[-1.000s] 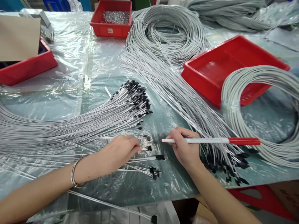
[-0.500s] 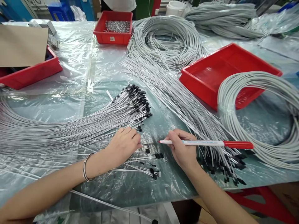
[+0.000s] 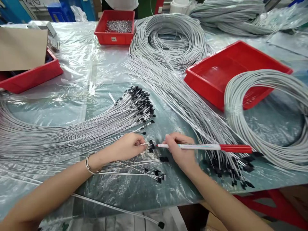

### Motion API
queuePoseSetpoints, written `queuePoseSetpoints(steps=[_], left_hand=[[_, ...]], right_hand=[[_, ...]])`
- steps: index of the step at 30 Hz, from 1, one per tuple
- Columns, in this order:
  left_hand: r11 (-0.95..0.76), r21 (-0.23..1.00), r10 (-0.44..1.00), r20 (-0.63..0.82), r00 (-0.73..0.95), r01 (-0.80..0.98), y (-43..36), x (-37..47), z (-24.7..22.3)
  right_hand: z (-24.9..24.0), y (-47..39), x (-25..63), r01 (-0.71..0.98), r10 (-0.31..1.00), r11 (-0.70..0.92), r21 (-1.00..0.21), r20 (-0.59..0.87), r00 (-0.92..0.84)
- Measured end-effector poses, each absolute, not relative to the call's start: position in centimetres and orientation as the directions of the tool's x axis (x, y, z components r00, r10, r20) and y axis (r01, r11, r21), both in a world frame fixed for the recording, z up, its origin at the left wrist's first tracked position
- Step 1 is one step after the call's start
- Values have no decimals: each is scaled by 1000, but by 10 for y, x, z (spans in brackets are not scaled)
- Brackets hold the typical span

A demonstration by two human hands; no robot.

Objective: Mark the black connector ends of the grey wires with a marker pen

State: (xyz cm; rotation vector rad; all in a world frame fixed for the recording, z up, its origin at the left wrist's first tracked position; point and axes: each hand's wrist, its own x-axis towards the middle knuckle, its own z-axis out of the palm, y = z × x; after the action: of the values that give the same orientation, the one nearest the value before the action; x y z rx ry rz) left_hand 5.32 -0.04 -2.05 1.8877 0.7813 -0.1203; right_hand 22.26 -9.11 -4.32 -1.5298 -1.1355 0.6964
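My left hand (image 3: 131, 146) pinches a thin grey cable just behind its black connector (image 3: 151, 146). In my right hand (image 3: 181, 150) is a white marker pen with a red cap on its rear end (image 3: 204, 147); the red tip is at or very near that connector, and I cannot tell whether they touch. Several loose cables with black ends (image 3: 157, 175) lie below my left hand. Above it spreads a thick bundle of cables (image 3: 72, 136), its black connectors (image 3: 141, 102) fanned out. A second cable bundle (image 3: 183, 99) runs diagonally beyond my right hand.
A red tray (image 3: 226, 64) stands at the right, partly under a coil of grey cable (image 3: 234, 96). Further back are a large cable coil (image 3: 141, 38) and a red bin of small metal parts (image 3: 114, 39). Cardboard (image 3: 22, 48) covers another red bin (image 3: 36, 77). A person stands behind the table.
My left hand has closed on a cable and brought its connector up to the pen. My right hand has shifted left with the marker.
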Motion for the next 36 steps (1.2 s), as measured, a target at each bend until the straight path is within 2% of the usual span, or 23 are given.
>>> queuePoseSetpoints(steps=[5, 9, 19, 25, 29, 36], left_hand=[[-280, 758, 482, -420, 769, 589, -2, 54, -20], [-301, 746, 486, -415, 769, 594, -4, 55, -18], [-325, 747, 483, -397, 781, 580, -3, 55, -18], [-284, 775, 454, -410, 791, 564, -3, 53, -19], [-287, 789, 460, -384, 801, 543, -2, 52, -21], [-149, 880, 422, -355, 834, 450, -3, 41, -19]], right_hand=[[-43, -87, 215, 432, 945, -45, -901, 101, 310], [-47, -88, 214, 498, 949, -21, -867, 139, 283], [-47, -90, 215, 541, 962, -3, -841, 144, 230], [-45, -89, 215, 507, 971, -8, -862, 115, 209], [-42, -89, 220, 446, 954, -58, -893, 82, 289], [-49, -94, 237, 135, 845, 10, -991, 81, 528]])
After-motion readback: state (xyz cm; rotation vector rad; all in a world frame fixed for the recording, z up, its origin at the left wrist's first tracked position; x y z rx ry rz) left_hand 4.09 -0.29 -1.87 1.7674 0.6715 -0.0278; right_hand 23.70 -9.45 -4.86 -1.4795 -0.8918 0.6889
